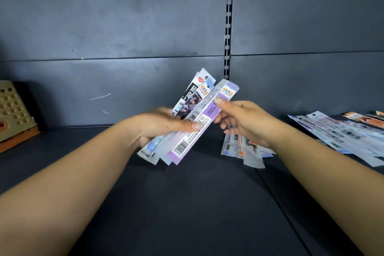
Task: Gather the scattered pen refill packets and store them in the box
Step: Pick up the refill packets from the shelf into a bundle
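A fanned stack of pen refill packets [188, 129] is held above the dark shelf, with a purple-edged packet on top, barcode side up. My left hand [160, 124] grips the stack around its lower half, thumb across the front. My right hand [243, 118] pinches the upper part of the purple packet between thumb and fingers. More packets [243, 151] lie in a small heap on the shelf under my right hand. A spread of several packets [340, 133] lies flat at the far right. A tan and orange box [12, 118] stands at the far left edge.
The dark shelf surface [187, 203] runs from the front edge to a dark back panel. A slotted metal upright [228, 27] runs down the back panel. A seam in the shelf runs diagonally at the lower right.
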